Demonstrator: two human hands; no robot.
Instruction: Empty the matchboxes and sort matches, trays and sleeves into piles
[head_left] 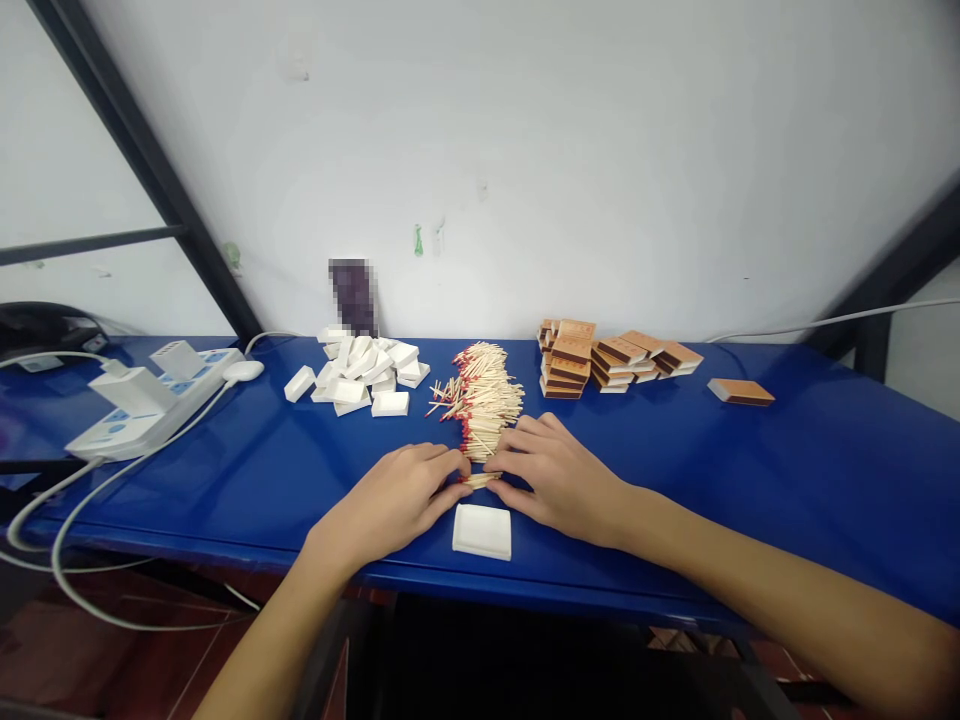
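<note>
A small bundle of matches [481, 481] lies between my two hands, just in front of a long heap of red-tipped matches [487, 390]. My left hand [409, 492] pinches the bundle's red-tipped end between thumb and fingers. At the other end, my right hand [559, 480] pinches it the same way, its other fingers curled beside the heap. Close to the table's front edge, below the bundle, sits a white open matchbox tray [482, 531] with nothing in it.
White trays [364, 365] are piled at the back left. Stacked matchboxes [574, 355] stand at the back right, with a single matchbox [740, 391] farther right. A power strip [161, 405] with white cables lies on the blue table [787, 480] at the left.
</note>
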